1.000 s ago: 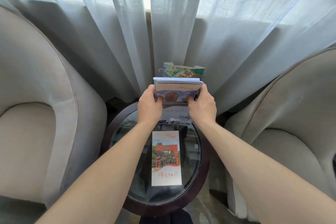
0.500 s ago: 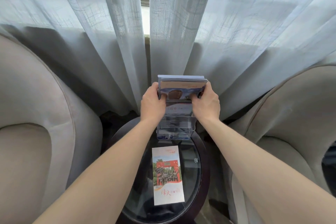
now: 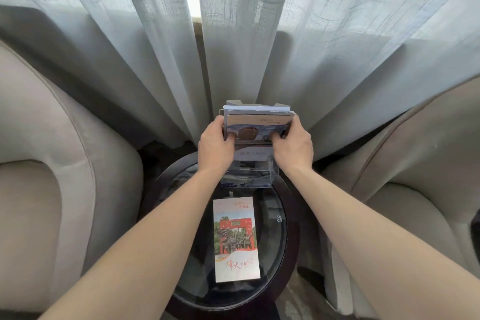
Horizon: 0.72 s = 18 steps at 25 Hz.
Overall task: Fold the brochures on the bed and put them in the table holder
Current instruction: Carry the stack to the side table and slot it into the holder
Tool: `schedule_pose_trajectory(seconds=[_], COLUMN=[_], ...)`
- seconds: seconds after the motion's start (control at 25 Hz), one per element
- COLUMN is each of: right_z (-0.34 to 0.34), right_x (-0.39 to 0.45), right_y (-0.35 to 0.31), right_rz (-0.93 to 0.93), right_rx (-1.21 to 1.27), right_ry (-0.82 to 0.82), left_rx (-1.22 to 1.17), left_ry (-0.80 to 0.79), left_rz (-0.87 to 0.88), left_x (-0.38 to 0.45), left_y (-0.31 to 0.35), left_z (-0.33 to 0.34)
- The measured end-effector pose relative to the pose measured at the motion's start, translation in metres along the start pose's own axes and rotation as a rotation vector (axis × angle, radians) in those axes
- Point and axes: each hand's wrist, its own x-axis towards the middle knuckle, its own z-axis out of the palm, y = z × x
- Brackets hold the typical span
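Observation:
A stack of folded brochures [image 3: 258, 122] stands upright in the clear plastic table holder [image 3: 249, 176] at the far edge of the round table. My left hand [image 3: 215, 146] grips the stack's left edge and my right hand [image 3: 293, 148] grips its right edge, thumbs on the front cover. The stack's lower part shows through the holder's clear front. One more folded brochure [image 3: 236, 239], white with a red gate picture, lies flat on the glass nearer to me.
The small round table [image 3: 292, 241] has a dark rim and a glass top. A beige armchair [image 3: 39, 189] stands on the left and another armchair [image 3: 415, 176] on the right. Sheer grey curtains [image 3: 246, 33] hang close behind the holder.
Both hands have kept hold of the brochure stack and lowered it into the holder. The green brochure seen behind the stack earlier is now hidden. The camera has moved closer and tilted.

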Motion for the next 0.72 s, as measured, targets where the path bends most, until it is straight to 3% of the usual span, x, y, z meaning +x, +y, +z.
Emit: schedule_pose_trajectory(seconds=[0.72], right_z=[0.027], right_x=[-0.009], right_y=[0.029], right_rz=[0.017], right_rx=[0.004], right_ry=[-0.03], left_rx=[0.032], left_ry=[0.006], left_rz=[-0.053], left_x=[-0.01], left_y=[-0.036], left_z=[0.031])
